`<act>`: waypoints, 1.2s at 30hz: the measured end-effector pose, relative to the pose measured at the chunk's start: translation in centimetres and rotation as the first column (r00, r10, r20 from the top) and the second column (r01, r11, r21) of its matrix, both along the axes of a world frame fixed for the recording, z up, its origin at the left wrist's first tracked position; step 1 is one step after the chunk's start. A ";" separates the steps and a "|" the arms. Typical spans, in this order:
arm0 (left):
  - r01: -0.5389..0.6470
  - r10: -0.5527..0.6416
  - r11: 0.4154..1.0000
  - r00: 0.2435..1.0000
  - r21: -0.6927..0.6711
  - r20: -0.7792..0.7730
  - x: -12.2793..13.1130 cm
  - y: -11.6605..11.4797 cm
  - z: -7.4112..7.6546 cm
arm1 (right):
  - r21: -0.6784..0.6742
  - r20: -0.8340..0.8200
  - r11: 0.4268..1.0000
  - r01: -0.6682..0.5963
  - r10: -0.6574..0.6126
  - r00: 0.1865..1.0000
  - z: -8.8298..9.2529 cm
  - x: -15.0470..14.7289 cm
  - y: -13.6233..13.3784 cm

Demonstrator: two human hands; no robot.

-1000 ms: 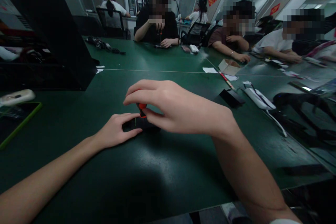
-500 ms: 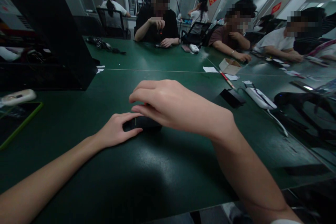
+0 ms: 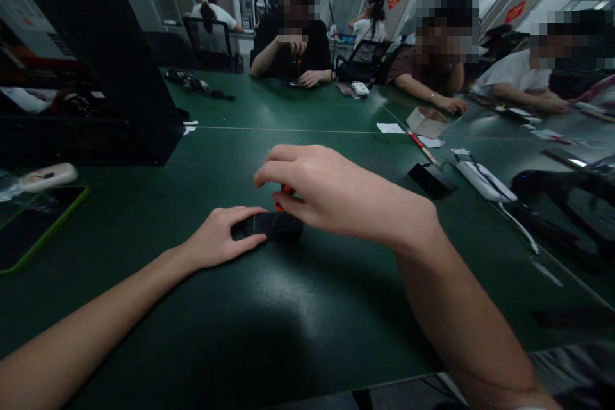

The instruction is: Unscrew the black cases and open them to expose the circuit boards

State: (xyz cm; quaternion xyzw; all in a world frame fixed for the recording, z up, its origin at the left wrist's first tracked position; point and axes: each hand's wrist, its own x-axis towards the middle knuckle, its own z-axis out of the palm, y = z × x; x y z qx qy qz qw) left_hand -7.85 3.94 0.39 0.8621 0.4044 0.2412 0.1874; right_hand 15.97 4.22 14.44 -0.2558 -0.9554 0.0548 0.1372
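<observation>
A small flat black device (image 3: 275, 226) lies on the green table (image 3: 298, 307) in front of me. My left hand (image 3: 221, 238) grips its left end between thumb and fingers and holds it down. Above it, my right hand (image 3: 331, 195) is closed in a pinch round a small red-handled tool (image 3: 284, 196), most of which my fingers hide. The tool stands over the device's top; I cannot tell whether its tip touches.
A big black case (image 3: 96, 57) stands at the left, a green-edged tablet (image 3: 33, 224) near it. At the right lie a black box (image 3: 432, 179), a white device with cable (image 3: 485, 180) and a cardboard box (image 3: 425, 120). Several people sit along the far side.
The red tool handle was hidden under my right hand half a second ago and shows again. Both hands and the device sit a little further right in view; the camera shifted.
</observation>
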 end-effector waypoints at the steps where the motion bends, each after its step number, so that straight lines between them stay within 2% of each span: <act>1: 0.002 -0.002 1.000 1.000 0.000 0.000 0.0 0.0 0.0 | -0.006 -0.009 1.000 -0.008 0.008 1.000 0.0 0.2 0.1; 10: -0.003 0.002 1.000 1.000 -0.022 -0.008 0.0 0.0 0.0 | 0.057 0.009 0.992 0.113 -0.114 0.993 0.4 2.3 1.2; 36: 0.002 -0.003 1.000 1.000 -0.023 -0.016 -0.1 -0.1 -0.1 | 0.040 0.012 0.993 0.113 -0.114 0.993 0.3 2.3 1.5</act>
